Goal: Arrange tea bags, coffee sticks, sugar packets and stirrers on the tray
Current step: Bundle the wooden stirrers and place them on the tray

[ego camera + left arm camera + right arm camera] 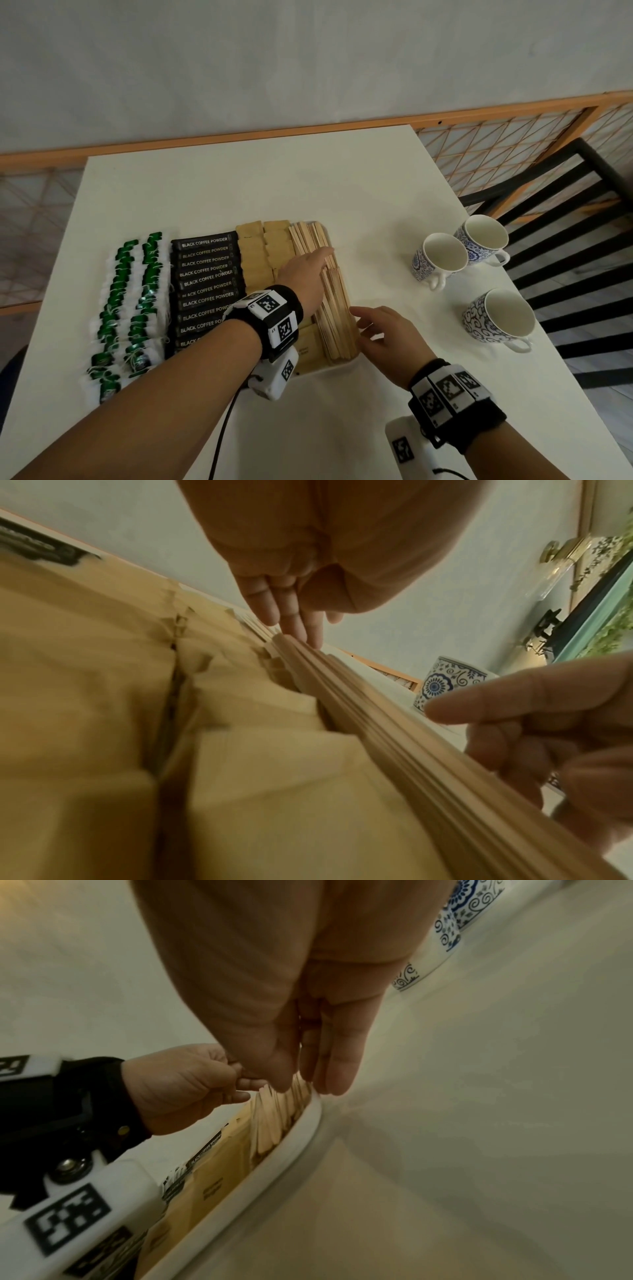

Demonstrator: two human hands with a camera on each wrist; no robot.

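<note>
A white tray (330,368) holds rows of green-tagged tea bags (128,301), black coffee sticks (205,274), brown sugar packets (260,253) and a stack of wooden stirrers (334,322) along its right side. My left hand (317,262) reaches across the tray, and its straight fingers (296,626) rest on top of the stirrers (359,710). At the tray's right rim (291,1139), my right hand (364,325) touches the side of the stirrer stack with extended fingertips (337,1077). Neither hand holds anything.
Three blue-patterned white cups (442,257) (484,236) (500,315) stand on the white table (239,185) to the right of the tray. A black chair (582,246) sits past the table's right edge. Behind the table runs a lattice railing.
</note>
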